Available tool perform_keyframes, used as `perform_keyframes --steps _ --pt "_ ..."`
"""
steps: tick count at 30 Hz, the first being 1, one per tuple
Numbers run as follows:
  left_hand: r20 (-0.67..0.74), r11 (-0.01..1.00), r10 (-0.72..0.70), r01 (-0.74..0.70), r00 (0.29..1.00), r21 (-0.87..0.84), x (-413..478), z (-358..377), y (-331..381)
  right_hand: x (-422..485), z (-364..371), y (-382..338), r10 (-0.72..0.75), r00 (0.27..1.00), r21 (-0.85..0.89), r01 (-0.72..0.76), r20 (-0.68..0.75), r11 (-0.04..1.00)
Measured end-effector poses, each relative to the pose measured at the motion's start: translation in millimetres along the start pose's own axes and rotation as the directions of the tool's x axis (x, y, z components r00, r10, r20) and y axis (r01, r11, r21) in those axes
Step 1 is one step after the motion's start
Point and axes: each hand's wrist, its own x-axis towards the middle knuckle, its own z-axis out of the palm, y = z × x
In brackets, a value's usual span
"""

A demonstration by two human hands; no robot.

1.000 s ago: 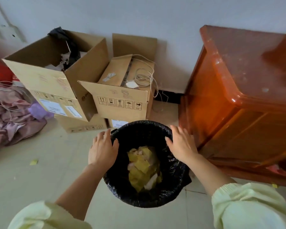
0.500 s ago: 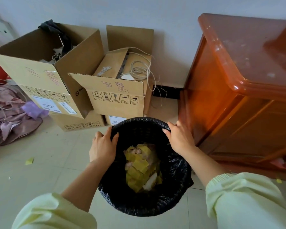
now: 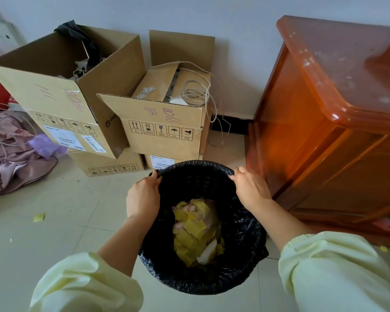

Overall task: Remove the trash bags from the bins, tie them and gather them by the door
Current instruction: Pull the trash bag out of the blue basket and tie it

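The step in hand was judged to be the first one, the freeing of the trash bag [image 3: 241, 239] from its bin. The bag, black and folded down over the rim so that the bin itself was hidden beneath it, stood on the tiled floor [image 3: 65, 210] just in front of the stacked cardboard boxes [image 3: 162, 124] and near the wooden cabinet [image 3: 324, 131] on the right. Torn yellow paper [image 3: 194, 233] was seen lying low inside it, well under the rim.

The far part of the rim was held at two places. The left hand [image 3: 142, 199] was closed on the left side, its fingers curled round the edge. The right hand [image 3: 249, 188] was closed on the right side, its fingers hooked over the edge. Whether only the bag's film was pinched, or the bin's rim as well, could not be told.

Nothing had yet been lifted out, tied or carried, so the task was judged to be near its start. The next move was thought to call for the folded-over film to be peeled up off the rim all round, the near side included. It would then have to be gathered toward the middle so that the mouth could be knotted. Care would be needed lest the bin be dragged up with the bag. No door was in view.
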Motion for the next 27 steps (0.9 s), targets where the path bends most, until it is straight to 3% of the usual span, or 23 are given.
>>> perform_keyframes --steps 2,6,9,13,15,22,27 --pt "-0.008 1.000 -0.008 0.008 1.000 0.006 -0.1 -2.2 1.4 0.8 -2.7 1.0 -0.030 0.999 -0.075 0.032 0.027 0.997" --pt "0.016 0.991 0.043 -0.045 0.999 0.128 2.3 -4.5 1.3 1.2 -1.6 4.1 -0.175 0.982 -0.287 0.147 -0.074 0.947" --pt "0.035 0.969 0.119 -0.123 0.992 0.215 3.5 -5.0 -4.8 2.4 8.2 10.3 -0.189 0.980 -0.307 0.162 -0.061 0.938" --pt "0.016 0.958 0.189 -0.188 0.982 0.216 2.7 -4.5 -9.9 2.1 -2.7 4.4 -0.179 0.983 -0.499 0.173 0.037 0.849" --pt "0.011 0.955 0.202 -0.200 0.979 0.219 3.1 -4.4 -11.4 4.4 -5.4 4.1 -0.204 0.969 -0.521 0.247 0.140 0.817" --pt "-0.001 0.947 0.224 -0.218 0.975 0.235 5.2 -2.6 -16.2 5.9 -12.1 -9.9 -0.239 0.954 -0.410 0.295 0.183 0.863" --pt "0.037 0.938 0.262 -0.263 0.964 0.227 2.8 -3.9 -18.7 -11.7 0.9 -36.5 -0.318 0.928 -0.191 0.353 0.194 0.916"
